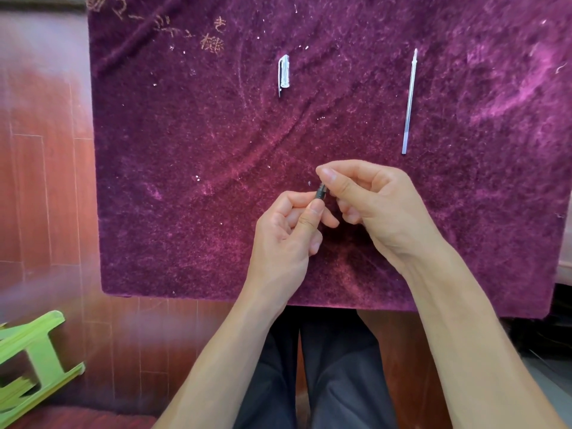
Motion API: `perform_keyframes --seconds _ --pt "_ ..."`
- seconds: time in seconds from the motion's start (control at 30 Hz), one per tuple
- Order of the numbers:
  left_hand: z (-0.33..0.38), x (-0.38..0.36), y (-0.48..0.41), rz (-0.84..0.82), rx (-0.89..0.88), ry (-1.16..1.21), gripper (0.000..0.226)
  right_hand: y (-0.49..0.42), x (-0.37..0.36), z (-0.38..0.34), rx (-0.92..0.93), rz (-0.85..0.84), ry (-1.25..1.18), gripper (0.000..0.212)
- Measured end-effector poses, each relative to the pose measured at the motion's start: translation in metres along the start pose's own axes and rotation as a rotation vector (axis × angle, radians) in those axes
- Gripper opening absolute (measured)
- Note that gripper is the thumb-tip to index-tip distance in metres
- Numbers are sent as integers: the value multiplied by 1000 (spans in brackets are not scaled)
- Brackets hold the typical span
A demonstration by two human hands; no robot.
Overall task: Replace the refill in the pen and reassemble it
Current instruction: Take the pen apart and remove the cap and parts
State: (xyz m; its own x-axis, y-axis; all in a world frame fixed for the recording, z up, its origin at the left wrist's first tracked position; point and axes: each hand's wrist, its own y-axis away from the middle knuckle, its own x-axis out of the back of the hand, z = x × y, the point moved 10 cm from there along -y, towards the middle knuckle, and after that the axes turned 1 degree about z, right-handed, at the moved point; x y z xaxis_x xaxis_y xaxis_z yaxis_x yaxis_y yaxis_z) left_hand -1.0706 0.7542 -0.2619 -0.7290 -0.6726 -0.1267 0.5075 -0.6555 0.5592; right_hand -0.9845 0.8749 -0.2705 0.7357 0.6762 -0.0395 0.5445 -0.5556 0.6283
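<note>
Both hands meet over the middle of the purple cloth. My left hand grips the pen body, of which only a short dark section shows between the fingers. My right hand pinches the pen's upper end with thumb and forefinger. A thin clear refill lies by itself on the cloth at the far right, tip pointing away from me. The clear pen cap with its clip lies at the far centre. Most of the pen is hidden inside my left hand.
A purple velvet cloth covers the small table, with gold lettering at its far left corner. A green plastic stool stands on the reddish wooden floor at the lower left. My dark-trousered legs are under the table's near edge.
</note>
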Motion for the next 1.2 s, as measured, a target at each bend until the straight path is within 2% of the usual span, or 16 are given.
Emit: perform_keyframes --seconds 0.2,0.87,1.2 --pt "-1 0 1 4 7 -21 13 1 6 3 -12 35 21 16" --pt "-4 2 2 22 0 -7 12 1 -2 2 29 -31 36 13" --pt "-3 2 3 9 -8 -4 11 -1 1 -2 54 0 65 14"
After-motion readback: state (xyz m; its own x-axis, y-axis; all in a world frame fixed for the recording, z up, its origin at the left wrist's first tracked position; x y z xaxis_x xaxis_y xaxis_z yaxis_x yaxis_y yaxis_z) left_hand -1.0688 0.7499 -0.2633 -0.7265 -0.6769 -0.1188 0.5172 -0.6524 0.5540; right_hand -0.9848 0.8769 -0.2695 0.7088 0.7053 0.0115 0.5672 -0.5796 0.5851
